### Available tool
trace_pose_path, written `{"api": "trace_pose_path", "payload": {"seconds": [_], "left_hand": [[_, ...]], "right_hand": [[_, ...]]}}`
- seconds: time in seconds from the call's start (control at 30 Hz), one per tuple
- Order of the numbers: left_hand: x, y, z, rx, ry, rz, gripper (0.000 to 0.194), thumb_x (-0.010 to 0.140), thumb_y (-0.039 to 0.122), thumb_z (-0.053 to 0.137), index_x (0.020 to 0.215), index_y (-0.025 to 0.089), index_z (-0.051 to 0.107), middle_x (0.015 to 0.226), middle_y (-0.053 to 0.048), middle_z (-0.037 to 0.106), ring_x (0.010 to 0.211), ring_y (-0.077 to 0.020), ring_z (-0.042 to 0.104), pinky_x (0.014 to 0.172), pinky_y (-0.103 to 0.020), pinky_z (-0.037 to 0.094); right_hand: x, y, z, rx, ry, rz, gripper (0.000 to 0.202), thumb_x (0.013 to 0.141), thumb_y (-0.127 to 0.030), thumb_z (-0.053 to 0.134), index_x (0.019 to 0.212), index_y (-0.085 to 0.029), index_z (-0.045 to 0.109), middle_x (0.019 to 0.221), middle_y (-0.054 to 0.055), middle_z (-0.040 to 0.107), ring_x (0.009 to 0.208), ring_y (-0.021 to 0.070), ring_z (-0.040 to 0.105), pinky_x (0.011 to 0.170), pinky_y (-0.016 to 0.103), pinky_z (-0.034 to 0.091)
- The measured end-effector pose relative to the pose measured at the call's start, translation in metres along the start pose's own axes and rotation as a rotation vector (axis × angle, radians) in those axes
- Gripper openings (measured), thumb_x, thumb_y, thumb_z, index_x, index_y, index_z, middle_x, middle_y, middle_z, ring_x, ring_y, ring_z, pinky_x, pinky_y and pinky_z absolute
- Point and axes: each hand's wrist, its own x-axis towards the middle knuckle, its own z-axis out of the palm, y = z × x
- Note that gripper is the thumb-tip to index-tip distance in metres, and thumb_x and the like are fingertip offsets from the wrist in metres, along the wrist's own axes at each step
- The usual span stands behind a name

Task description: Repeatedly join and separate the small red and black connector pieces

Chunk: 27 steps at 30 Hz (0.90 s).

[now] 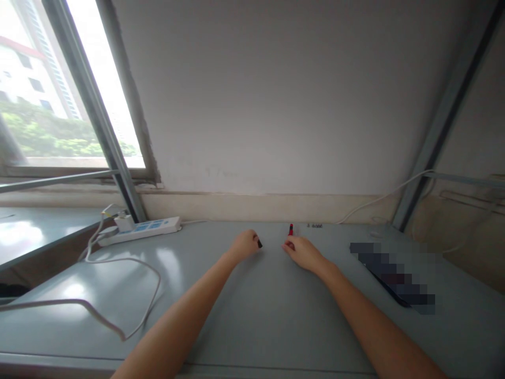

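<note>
My left hand (245, 245) is above the grey tabletop, its fingers closed on a small black piece (259, 243) that pokes out at the fingertips. To the right, a short gap away, my right hand (303, 252) has its fingers wrapped round a slim red object (291, 230) with a dark band near its top. That object points up toward the wall, and its lower part is hidden by the fingers. Both pieces are too small to name more exactly. Just beyond the right hand, several tiny dark metal bits (315, 226) lie in a row.
A white power strip (158, 227) with plugs stands at the back left, and its pale cable (153, 295) loops over the left tabletop. A dark flat item (390, 279), partly pixelated, lies at the right. Metal posts (437, 126) and a wall (276, 105) bound the table.
</note>
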Motion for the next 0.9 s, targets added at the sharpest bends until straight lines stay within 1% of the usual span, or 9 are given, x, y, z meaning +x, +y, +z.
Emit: {"api": "trace_pose_path", "payload": {"seconds": [0.07,0.17,0.27,0.37,0.47,0.6,0.77,0.9], "left_hand": [[-0.005,0.004,-0.001,-0.137,-0.034,-0.003,0.023,0.08,0.017,0.037,0.07,0.013,0.058,0.083,-0.011,0.066,0.063,-0.014,0.061,0.055,-0.021,0.04],[-0.014,0.011,-0.001,-0.531,-0.055,-0.009,0.023,0.083,0.021,0.034,0.082,0.012,0.056,0.089,-0.01,0.066,0.056,-0.0105,0.06,0.047,-0.019,0.035],[-0.023,0.014,0.001,-0.784,-0.053,0.005,0.02,0.082,0.024,0.04,0.084,0.011,0.055,0.085,-0.01,0.066,0.054,-0.0098,0.059,0.045,-0.019,0.032],[-0.029,0.013,0.006,-0.953,-0.031,0.014,0.018,0.078,0.027,0.048,0.084,0.012,0.056,0.081,-0.007,0.066,0.052,-0.0089,0.057,0.046,-0.019,0.033],[-0.033,0.011,0.013,-1.062,0.004,0.002,0.02,0.073,0.029,0.055,0.083,0.012,0.057,0.074,-0.005,0.065,0.049,-0.0068,0.053,0.046,-0.019,0.034],[-0.035,0.01,0.02,-1.162,0.045,-0.037,0.02,0.072,0.027,0.057,0.084,0.012,0.057,0.07,-0.002,0.062,0.046,-0.0056,0.051,0.045,-0.018,0.033],[-0.037,0.014,0.024,-1.225,0.069,-0.117,0.011,0.076,0.02,0.051,0.083,0.012,0.055,0.068,-0.002,0.062,0.043,-0.0048,0.05,0.043,-0.017,0.032],[-0.037,0.014,0.026,-1.257,0.058,-0.164,0.011,0.079,0.015,0.045,0.083,0.012,0.055,0.069,-0.003,0.063,0.043,-0.0045,0.05,0.043,-0.017,0.033]], "right_hand": [[0.001,-0.004,0.004,0.119,0.003,-0.038,0.018,0.082,-0.026,0.043,0.078,-0.015,0.057,0.069,0.004,0.06,0.061,0.0117,0.052,0.057,0.022,0.034],[0.001,-0.011,0.007,0.252,0.012,-0.067,0.024,0.085,-0.029,0.036,0.073,-0.015,0.053,0.063,0.001,0.055,0.059,0.0109,0.049,0.056,0.021,0.035],[0.002,-0.016,0.005,0.336,0.059,-0.062,0.029,0.086,-0.029,0.032,0.064,-0.017,0.048,0.056,-0.002,0.049,0.055,0.0099,0.046,0.055,0.021,0.034],[0.003,-0.018,0.002,0.397,0.097,-0.05,0.026,0.084,-0.028,0.036,0.063,-0.018,0.046,0.053,-0.004,0.046,0.051,0.009,0.043,0.052,0.02,0.032],[0.004,-0.018,0.001,0.427,0.103,-0.042,0.023,0.082,-0.027,0.039,0.062,-0.018,0.046,0.051,-0.005,0.045,0.049,0.0086,0.041,0.05,0.02,0.03],[0.005,-0.017,0.003,0.429,0.121,-0.044,0.022,0.08,-0.027,0.041,0.062,-0.017,0.048,0.051,-0.004,0.046,0.049,0.0088,0.042,0.05,0.02,0.031],[0.005,-0.017,0.005,0.37,0.138,-0.064,0.019,0.079,-0.025,0.043,0.064,-0.017,0.051,0.054,-0.003,0.05,0.05,0.0091,0.043,0.051,0.02,0.031],[0.004,-0.017,0.006,0.311,0.147,-0.082,0.013,0.078,-0.022,0.045,0.069,-0.017,0.053,0.059,-0.002,0.054,0.054,0.0095,0.046,0.053,0.02,0.033]]}}
